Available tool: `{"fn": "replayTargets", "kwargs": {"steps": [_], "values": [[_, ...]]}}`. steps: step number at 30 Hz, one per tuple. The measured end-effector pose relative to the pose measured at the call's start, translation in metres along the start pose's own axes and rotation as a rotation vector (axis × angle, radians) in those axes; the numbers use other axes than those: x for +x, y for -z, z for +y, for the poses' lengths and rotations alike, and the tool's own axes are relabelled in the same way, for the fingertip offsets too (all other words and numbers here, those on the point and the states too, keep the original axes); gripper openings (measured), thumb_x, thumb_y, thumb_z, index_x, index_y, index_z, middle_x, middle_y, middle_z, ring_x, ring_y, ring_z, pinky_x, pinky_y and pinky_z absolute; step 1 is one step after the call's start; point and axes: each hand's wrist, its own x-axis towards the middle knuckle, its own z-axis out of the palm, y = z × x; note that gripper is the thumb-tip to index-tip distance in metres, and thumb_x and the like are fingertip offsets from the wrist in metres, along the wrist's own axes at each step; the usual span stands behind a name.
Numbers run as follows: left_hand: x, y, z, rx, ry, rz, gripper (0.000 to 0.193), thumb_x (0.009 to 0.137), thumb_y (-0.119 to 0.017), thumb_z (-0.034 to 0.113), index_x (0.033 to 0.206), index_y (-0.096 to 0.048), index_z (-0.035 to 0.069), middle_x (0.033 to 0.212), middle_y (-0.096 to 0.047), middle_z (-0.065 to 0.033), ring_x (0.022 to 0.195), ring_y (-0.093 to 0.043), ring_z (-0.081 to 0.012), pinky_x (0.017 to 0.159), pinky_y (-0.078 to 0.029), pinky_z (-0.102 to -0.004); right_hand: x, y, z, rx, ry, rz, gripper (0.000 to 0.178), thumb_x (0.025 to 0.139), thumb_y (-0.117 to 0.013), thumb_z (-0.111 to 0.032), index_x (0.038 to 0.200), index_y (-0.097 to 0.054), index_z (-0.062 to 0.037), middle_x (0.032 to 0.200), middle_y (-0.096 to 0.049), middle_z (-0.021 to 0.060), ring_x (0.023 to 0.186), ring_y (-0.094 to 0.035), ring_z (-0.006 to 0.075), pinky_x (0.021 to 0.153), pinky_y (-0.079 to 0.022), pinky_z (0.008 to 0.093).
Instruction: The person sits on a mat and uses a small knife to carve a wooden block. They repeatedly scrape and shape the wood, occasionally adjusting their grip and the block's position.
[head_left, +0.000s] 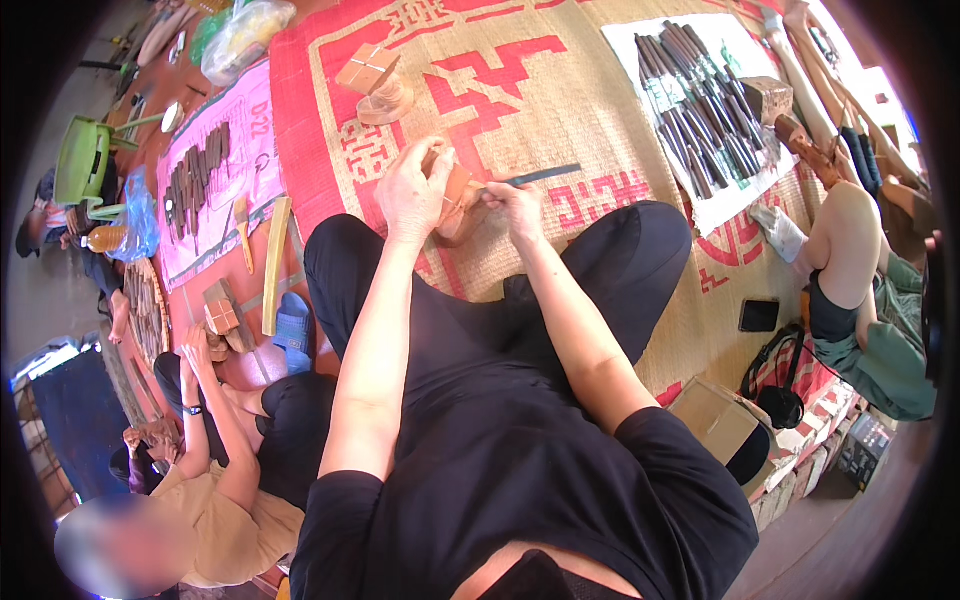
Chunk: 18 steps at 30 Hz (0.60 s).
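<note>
My left hand (pixel 412 192) is closed around a reddish-brown carved wooden block (pixel 458 222), held in front of my crossed legs. Pale lines run across the block's upper face, and its lower part is rounded. On its right, my right hand (pixel 517 208) grips a slim carving tool (pixel 548 175). The tool's flat dark end sticks out to the right past my fingers. Its other end points at the block, though I cannot tell whether it touches. Beyond my left hand, a similar block (pixel 366 70) and a rounded wooden piece (pixel 386 102) sit together on the mat.
A red and straw woven mat (pixel 590 110) spreads before me. Rows of dark tools (pixel 705 110) lie on a white sheet at right; more (pixel 197 180) lie on a pink cloth at left. A brush (pixel 243 232) and blue slippers (pixel 293 335) are nearby. People sit on both sides.
</note>
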Motion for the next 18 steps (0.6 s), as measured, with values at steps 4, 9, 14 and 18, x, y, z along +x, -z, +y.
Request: {"fn": "replayTargets", "kwargs": {"steps": [4,9,14,18], "values": [[-0.001,0.002,-0.005,-0.014,0.007,0.020,0.023,0.082,-0.064,0.030,0.097,-0.065,0.012,0.091,-0.067,-0.0084,0.086,-0.065,-0.0245,0.073,-0.050,-0.0341,0.007,0.011,-0.004,-0.014,-0.024,0.126,0.007,0.075,-0.064,0.001,0.080,-0.060,0.0004,0.072,-0.064,0.0097,0.059,-0.062,0.0154,0.053,-0.050,0.0235],[-0.004,0.001,-0.010,0.024,0.000,0.051,0.025,0.082,-0.064,0.031,0.096,-0.065,0.011,0.090,-0.067,-0.0096,0.083,-0.064,-0.0262,0.073,-0.050,-0.0372,0.001,-0.015,0.000,-0.116,-0.009,-0.089,0.008,0.077,-0.063,-0.003,0.083,-0.062,0.0027,0.073,-0.063,0.0083,0.061,-0.062,0.0153,0.058,-0.050,0.0235],[0.001,0.004,-0.004,-0.032,-0.005,0.022,0.026,0.081,-0.063,0.030,0.098,-0.064,0.011,0.091,-0.065,-0.0086,0.083,-0.064,-0.0265,0.072,-0.050,-0.0371,0.010,0.006,-0.002,-0.113,0.004,0.024,0.005,0.079,-0.063,0.000,0.082,-0.060,0.0006,0.068,-0.061,0.0069,0.055,-0.058,0.0126,0.053,-0.047,0.0223],[-0.004,0.012,-0.006,-0.046,0.031,0.024,0.027,0.081,-0.063,0.030,0.100,-0.064,0.010,0.093,-0.065,-0.0089,0.084,-0.063,-0.0269,0.072,-0.050,-0.0369,-0.002,-0.021,-0.002,-0.124,0.014,-0.061,0.006,0.078,-0.063,0.001,0.081,-0.059,0.0002,0.067,-0.061,0.0078,0.054,-0.057,0.0126,0.049,-0.045,0.0220]]}}
